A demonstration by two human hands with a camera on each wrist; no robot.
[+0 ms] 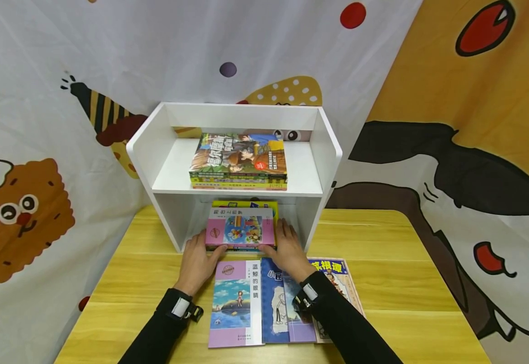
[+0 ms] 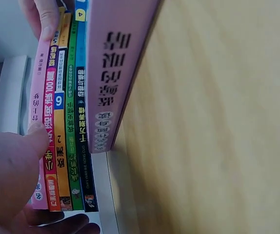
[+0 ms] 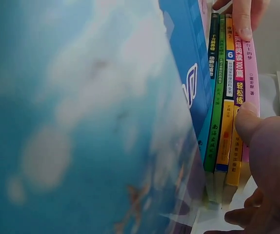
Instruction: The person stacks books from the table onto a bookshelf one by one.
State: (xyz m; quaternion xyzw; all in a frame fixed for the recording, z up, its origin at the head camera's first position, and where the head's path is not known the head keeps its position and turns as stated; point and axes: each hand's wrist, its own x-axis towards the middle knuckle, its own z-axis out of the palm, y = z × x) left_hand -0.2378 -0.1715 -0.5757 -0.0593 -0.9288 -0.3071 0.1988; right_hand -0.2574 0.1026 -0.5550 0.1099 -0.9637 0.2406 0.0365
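Both hands on the book stack (image 1: 262, 242), lower shelf of the white bookcase (image 1: 325, 151). My left hand (image 1: 196, 265) at its left end, right hand (image 1: 290, 255) at its right; each grip apart, thumb on the front spines, fingers fairly straight along the end. Pink book (image 1: 240, 227) on top, yellow-covered book (image 1: 246, 203) under it; orange, green and dark blue spines lower down. Upper shelf: another pile (image 1: 239, 157), comic-style cover up. On the wooden surface (image 1: 410, 283) below me: pink-and-white book (image 1: 235, 303), blue book (image 1: 273, 303), more overlapping, partly hidden by my right sleeve (image 1: 346, 321).
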